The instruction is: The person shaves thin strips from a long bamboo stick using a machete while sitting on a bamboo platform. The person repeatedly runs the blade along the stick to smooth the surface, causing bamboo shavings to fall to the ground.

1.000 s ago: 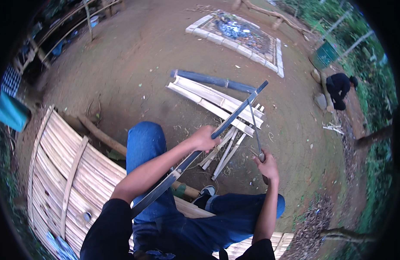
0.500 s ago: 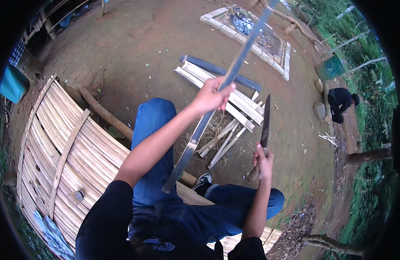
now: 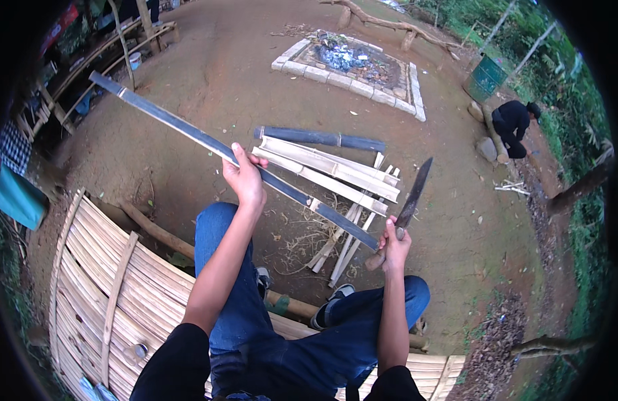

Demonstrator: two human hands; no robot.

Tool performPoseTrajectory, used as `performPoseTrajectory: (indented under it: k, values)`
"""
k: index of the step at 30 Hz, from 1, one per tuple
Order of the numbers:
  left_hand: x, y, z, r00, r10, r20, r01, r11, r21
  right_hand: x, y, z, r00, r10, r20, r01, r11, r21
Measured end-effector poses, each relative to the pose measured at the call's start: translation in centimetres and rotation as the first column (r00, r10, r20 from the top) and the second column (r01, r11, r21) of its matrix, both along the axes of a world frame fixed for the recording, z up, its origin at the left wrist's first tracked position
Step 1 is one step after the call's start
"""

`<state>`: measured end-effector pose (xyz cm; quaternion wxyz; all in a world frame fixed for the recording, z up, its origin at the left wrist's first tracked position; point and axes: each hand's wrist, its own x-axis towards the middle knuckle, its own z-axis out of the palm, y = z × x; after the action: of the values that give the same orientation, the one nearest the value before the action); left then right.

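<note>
Bare earth yard, split bamboo pile (image 3: 336, 170) ahead: my left hand (image 3: 245, 180) clamped on a long bamboo strip (image 3: 209, 144), right hand (image 3: 394, 244) gripping a machete (image 3: 414, 194), apparently between trimming strokes.

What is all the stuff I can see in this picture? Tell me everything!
long bamboo strip: one, dark grey-green, held slanting in the air
machete: one, dark blade, pointing up
split bamboo slats: a pile, pale, on the dirt ahead
bamboo pole: one, dark, behind the pile
thin bamboo slivers: several, pale, near the feet
woven bamboo platform: one, tan, under the person
fire pit: one, stone-edged, ash inside, far ahead
green bin: one, upper right
crouching person: one, in black, right
left hand: grips the strip
right hand: grips the machete handle
</note>
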<state>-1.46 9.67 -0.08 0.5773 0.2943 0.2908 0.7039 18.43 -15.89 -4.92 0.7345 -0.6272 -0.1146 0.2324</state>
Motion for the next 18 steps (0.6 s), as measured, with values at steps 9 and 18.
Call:
performPoseTrajectory:
  k: [9, 18]
  values:
    - [-1.9, -1.2, -2.1, 0.982, 0.122, -0.143, -0.118, 0.992, 0.037, 0.4, 0.5, -2.1, 0.936, 0.000, -0.353, 0.046, 0.991, 0.123]
    - [-1.9, 0.0, -9.7, 0.961, 0.265, -0.080, -0.275, 0.946, -0.169, -0.2, 0.5, -2.9, 0.968, 0.031, -0.251, -0.026, 0.999, 0.022]
